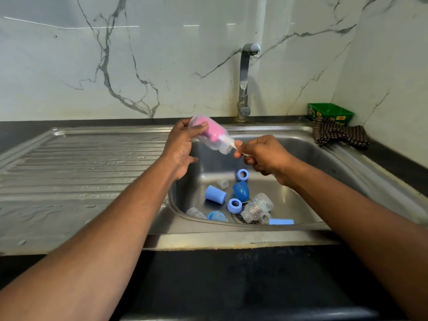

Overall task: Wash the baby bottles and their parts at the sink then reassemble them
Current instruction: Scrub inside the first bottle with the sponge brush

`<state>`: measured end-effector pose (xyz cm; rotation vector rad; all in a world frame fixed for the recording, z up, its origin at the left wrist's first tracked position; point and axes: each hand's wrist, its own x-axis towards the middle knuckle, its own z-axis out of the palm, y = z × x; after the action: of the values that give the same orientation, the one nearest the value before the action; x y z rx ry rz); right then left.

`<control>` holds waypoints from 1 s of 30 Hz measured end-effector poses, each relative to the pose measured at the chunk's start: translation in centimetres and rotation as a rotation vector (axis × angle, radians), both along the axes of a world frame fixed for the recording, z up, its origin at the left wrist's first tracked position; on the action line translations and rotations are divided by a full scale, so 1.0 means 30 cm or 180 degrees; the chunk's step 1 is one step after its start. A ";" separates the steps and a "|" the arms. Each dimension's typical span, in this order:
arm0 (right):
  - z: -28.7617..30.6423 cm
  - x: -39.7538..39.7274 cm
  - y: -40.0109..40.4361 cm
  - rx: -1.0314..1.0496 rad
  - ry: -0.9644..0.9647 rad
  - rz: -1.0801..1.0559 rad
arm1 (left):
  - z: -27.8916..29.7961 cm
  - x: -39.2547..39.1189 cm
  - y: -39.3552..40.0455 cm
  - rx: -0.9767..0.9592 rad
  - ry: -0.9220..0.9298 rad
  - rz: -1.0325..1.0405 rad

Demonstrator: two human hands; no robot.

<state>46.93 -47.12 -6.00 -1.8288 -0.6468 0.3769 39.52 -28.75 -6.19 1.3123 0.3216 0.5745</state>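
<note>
Scrubbing is the step in hand, seen from the head camera: the left hand [179,144] is wrapped round the base of a clear baby bottle [209,135], fingers curled on it, holding it tilted above the sink basin [301,154] with its mouth aimed toward four o'clock. The right hand [261,156] pinches the white handle of a bottle brush [231,143], and its pink sponge head [212,130] sits well inside the bottle. No water shows at the tap [245,82], up at twelve o'clock.

Down in the basin, at six o'clock from the hands, the rest waits: a second clear bottle [257,207] lying over the drain, two blue collar rings [242,174] [234,205], a dark blue cap [240,191], a pale blue cap [215,194], and clear teats, hard to make out. A striped cloth [338,134] and a green box [330,113] lie at two o'clock.

Early days, I'd say: one bottle under the brush, everything else apparently unwashed, nothing reassembled. Next up, likely, work the brush along the walls while the left hand keeps the wet bottle from slipping, then draw it out and rinse.
</note>
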 end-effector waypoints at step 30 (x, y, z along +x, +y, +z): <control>-0.001 0.007 -0.034 -0.0469 -0.1059 -0.0199 | 0.006 -0.024 0.005 0.0543 -0.0085 0.0358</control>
<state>47.15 -48.13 -6.03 -2.0693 -0.8032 0.0787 38.80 -28.61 -6.02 1.4556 0.3315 0.7264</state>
